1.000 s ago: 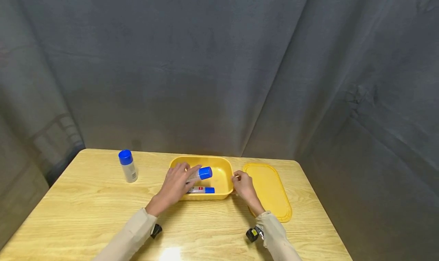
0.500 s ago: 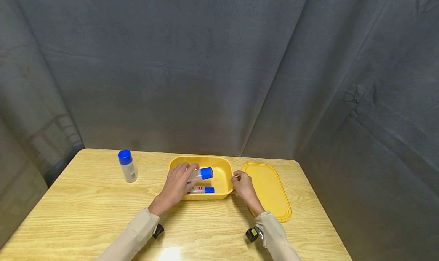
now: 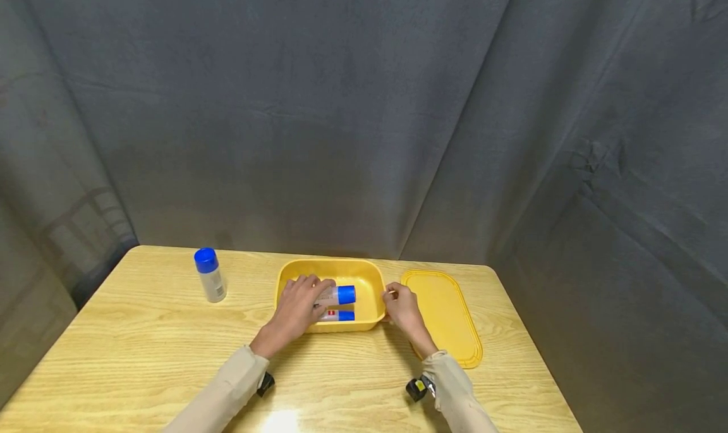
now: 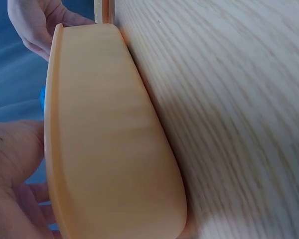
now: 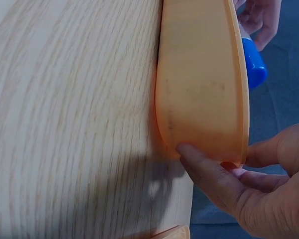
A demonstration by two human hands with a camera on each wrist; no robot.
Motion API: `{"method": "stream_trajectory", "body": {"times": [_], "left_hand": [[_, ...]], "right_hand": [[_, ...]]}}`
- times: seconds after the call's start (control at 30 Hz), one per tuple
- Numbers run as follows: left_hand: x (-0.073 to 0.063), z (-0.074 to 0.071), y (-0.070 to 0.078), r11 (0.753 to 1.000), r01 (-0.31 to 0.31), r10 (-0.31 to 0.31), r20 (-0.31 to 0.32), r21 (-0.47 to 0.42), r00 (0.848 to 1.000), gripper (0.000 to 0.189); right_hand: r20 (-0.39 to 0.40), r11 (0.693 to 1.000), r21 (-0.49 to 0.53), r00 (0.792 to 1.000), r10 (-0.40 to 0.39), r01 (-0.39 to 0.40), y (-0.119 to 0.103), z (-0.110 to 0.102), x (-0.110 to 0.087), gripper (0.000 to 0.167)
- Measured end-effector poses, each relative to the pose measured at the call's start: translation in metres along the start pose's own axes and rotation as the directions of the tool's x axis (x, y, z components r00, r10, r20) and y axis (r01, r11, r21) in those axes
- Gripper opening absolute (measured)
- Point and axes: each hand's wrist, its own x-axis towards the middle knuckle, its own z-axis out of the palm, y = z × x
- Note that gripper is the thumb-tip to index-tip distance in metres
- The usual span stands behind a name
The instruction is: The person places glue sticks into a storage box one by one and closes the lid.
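A yellow plastic container (image 3: 372, 266) stands on the table. My left hand (image 3: 296, 303) reaches over its near left side and grips a clear bottle with a blue cap (image 3: 345, 294), which lies almost level inside the walls. Below it, close to the near wall, lies another blue-capped bottle (image 3: 344, 316) with a small red mark, partly hidden by the hand. At the container's right end my right hand (image 3: 402, 305) pinches the rim; in the right wrist view its thumb and fingers (image 5: 204, 169) are on both sides of the wall.
The flat yellow lid (image 3: 446, 313) lies right of the container, partly under the right forearm. A third blue-capped bottle (image 3: 210, 276) stands upright at the table's back left. Grey curtains (image 3: 318, 136) hang behind the table (image 3: 142, 344).
My left hand has lowered the bottle deeper into the container, and its cap end has come down to nearly level. The container has slid very slightly left; the right hand keeps its hold.
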Motion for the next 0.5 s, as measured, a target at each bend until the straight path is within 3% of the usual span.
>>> {"method": "stream_trajectory", "body": {"times": [0.27, 0.5], "left_hand": [[0.0008, 0.0010, -0.0026, 1.000, -0.008, 0.008, 0.024, 0.009, 1.000, 0.046], [0.0053, -0.0006, -0.0039, 0.999, -0.052, 0.052, 0.072, 0.003, 0.996, 0.043]], "right_hand": [[0.011, 1.000, 0.003, 1.000, -0.018, 0.018, 0.0001, 0.0019, 0.0001, 0.017], [-0.001, 1.000, 0.004, 1.000, -0.004, 0.004, -0.0028, 0.0013, -0.0012, 0.017]]}}
